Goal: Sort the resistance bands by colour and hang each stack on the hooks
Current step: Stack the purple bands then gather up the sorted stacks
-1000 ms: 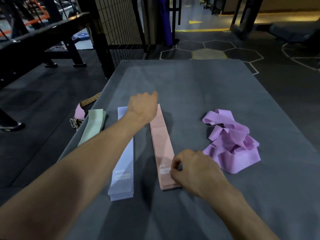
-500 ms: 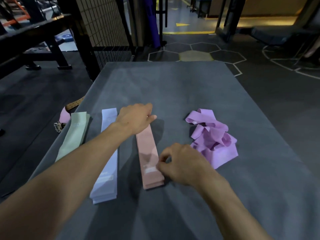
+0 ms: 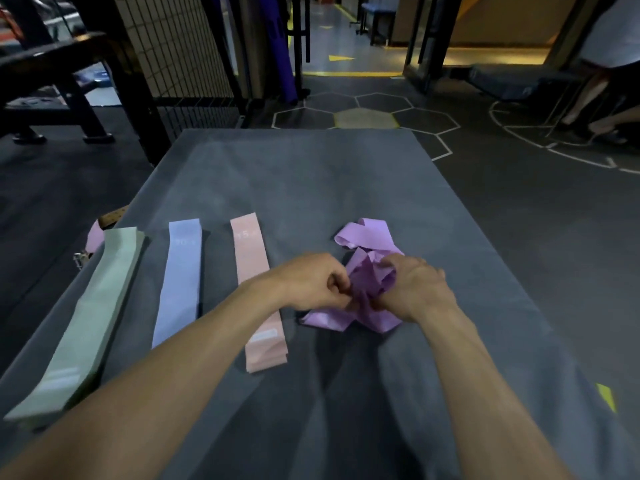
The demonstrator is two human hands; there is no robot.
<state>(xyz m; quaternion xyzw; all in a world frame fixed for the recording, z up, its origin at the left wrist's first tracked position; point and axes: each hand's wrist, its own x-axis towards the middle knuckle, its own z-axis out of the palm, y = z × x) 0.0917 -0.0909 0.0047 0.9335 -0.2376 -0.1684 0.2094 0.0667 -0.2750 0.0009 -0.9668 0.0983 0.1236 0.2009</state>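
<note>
On the grey desk [image 3: 311,174], everything is easiest to place by the pink stack [image 3: 258,289] lying lengthwise near the middle. Just to its left lies the pale blue stack [image 3: 180,282], and further left again the sage green stack [image 3: 86,323], which runs close to the desk's edge. All three are flattened and squared up side by side, which looks like colour sorting already finished for them. To the right of the pink stack sits the crumpled heap of purple bands [image 3: 363,237], the only colour not yet laid flat.

Both hands are buried in that heap. The left hand [image 3: 311,280] has its fingers curled tight, pinching a fold at the heap's near left side, its forearm crossing over the pink stack's lower half. The right hand [image 3: 415,289] has its fingers curled down into the fabric from the other side, gripping it. The two hands nearly meet over the middle of the tangle, so I'd guess the person is about to tease the loops apart.

No hooks are in sight, so hanging seems some way off.
</note>
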